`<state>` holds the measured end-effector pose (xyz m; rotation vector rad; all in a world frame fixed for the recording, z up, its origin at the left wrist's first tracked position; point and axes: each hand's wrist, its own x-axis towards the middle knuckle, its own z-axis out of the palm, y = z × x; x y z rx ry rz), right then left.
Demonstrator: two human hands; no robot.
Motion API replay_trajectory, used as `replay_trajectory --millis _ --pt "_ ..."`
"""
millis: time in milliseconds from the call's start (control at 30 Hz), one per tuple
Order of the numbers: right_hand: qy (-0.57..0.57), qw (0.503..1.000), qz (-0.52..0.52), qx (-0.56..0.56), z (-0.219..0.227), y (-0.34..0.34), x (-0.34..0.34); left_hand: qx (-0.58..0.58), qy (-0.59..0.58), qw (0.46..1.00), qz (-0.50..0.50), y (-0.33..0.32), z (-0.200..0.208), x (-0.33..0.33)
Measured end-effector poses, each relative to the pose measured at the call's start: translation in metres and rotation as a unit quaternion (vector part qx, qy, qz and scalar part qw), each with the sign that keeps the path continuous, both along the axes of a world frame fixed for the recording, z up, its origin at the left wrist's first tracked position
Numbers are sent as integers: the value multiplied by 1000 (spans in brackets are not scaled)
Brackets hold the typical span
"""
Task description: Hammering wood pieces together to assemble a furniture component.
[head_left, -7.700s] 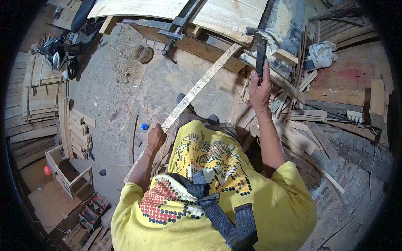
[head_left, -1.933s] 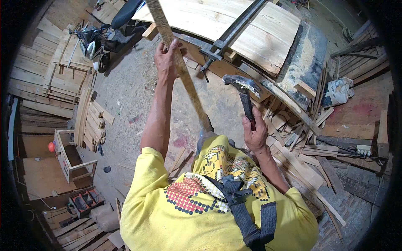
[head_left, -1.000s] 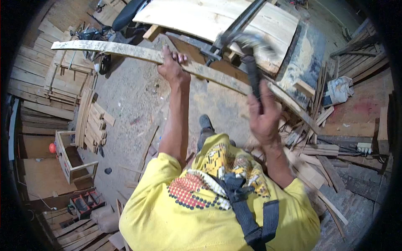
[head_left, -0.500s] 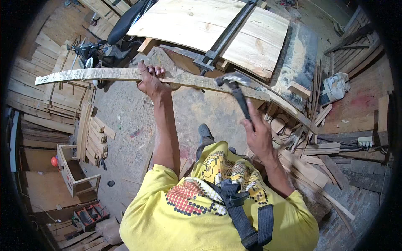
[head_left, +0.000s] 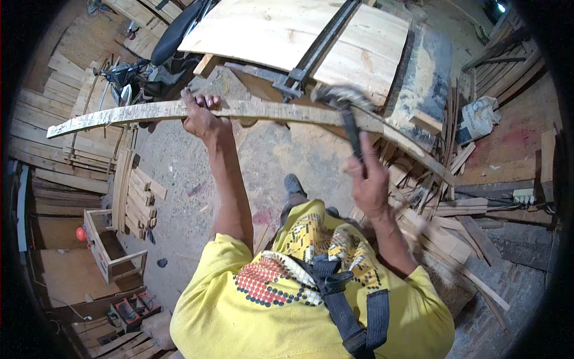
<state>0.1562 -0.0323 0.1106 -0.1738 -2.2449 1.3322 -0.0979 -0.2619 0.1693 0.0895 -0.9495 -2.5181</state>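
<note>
A long wooden strip [head_left: 263, 110], rough and pale, runs across in front of me. My left hand [head_left: 204, 116] is closed around it left of its middle, thumb and fingertips showing over the upper edge. The strip's right end lies close to another long board [head_left: 418, 154]; whether they touch I cannot tell. My right hand [head_left: 369, 182] grips the black handle of a hammer [head_left: 351, 130]. The hammer's head is smeared by motion and shows just beyond the strip, near its right end. The handle crosses in front of the strip.
A wide wooden panel [head_left: 257, 36] with a metal bar clamp [head_left: 320, 48] across it lies ahead. A motorbike [head_left: 173, 42] stands at the far left. Stacked wood pieces [head_left: 139, 197] and an open wooden frame [head_left: 113, 251] are at left; offcuts [head_left: 439, 239] heap at right.
My left hand and the wooden strip have shifted a little to the left. The hammer's head has moved up and slightly right, away from the strip.
</note>
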Motion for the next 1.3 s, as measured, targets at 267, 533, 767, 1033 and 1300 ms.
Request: replay_trajectory --millis 267,533,767,1033,1300 --pt "144 979 -43 134 9 3 -3 55 -46 997 29 -8 3 -16" --pt "125 991 -49 -7 13 19 0 28 -42 997 51 -12 11 -10" --pt "-82 977 20 198 18 15 1 52 -48 997 2 3 21 1" --pt "-127 982 -135 36 -18 44 12 -129 -59 989 31 30 39 -11" --pt "-25 995 -60 79 -50 56 1 -267 -39 934 -235 127 40 -41"
